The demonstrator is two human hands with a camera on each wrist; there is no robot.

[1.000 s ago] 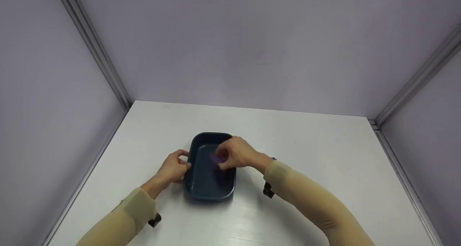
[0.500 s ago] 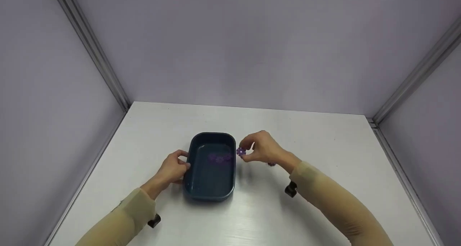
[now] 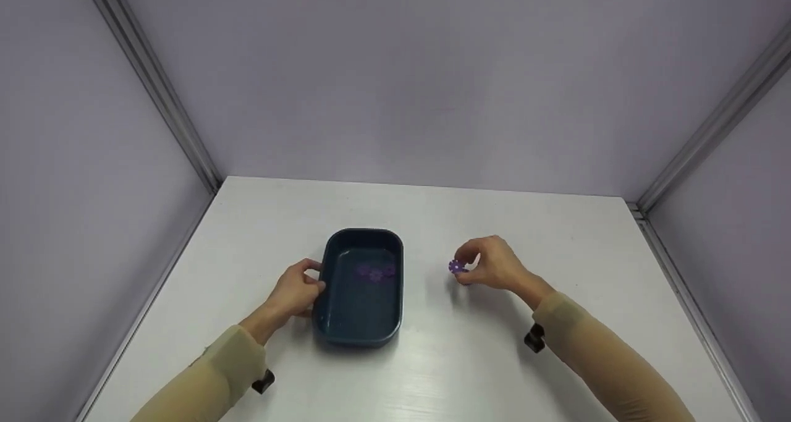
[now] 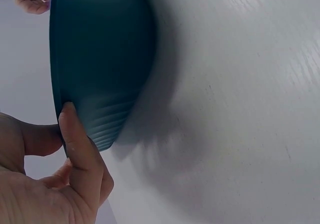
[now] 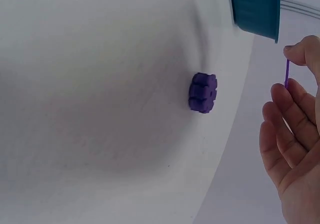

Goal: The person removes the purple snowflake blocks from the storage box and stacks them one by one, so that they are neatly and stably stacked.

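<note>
Pale walls close in a white table [image 3: 469, 348], and that table is where we work. On it, left of the middle, sits a dark blue tray [image 3: 361, 323] with a few purple pieces [image 3: 375, 272] lying in its far half. Our left hand [image 3: 296, 291] grips the tray's left rim, thumb over the edge and fingers against the outer wall [image 4: 80, 154], so the tray will not slide; we should keep that hold steady.

To the right of the tray, well apart from it, our right hand [image 3: 494, 266] pinches one thin purple disc [image 3: 456, 266] between thumb and fingertips [image 5: 285, 96], just above the table. The wrist view shows a small purple stack [image 5: 203, 92] lying on the table beside that hand. To do this well, we judge that the disc should come down flat and centred over the stack, held lightly by its edge, and the fingers should let go only once it rests there.
</note>
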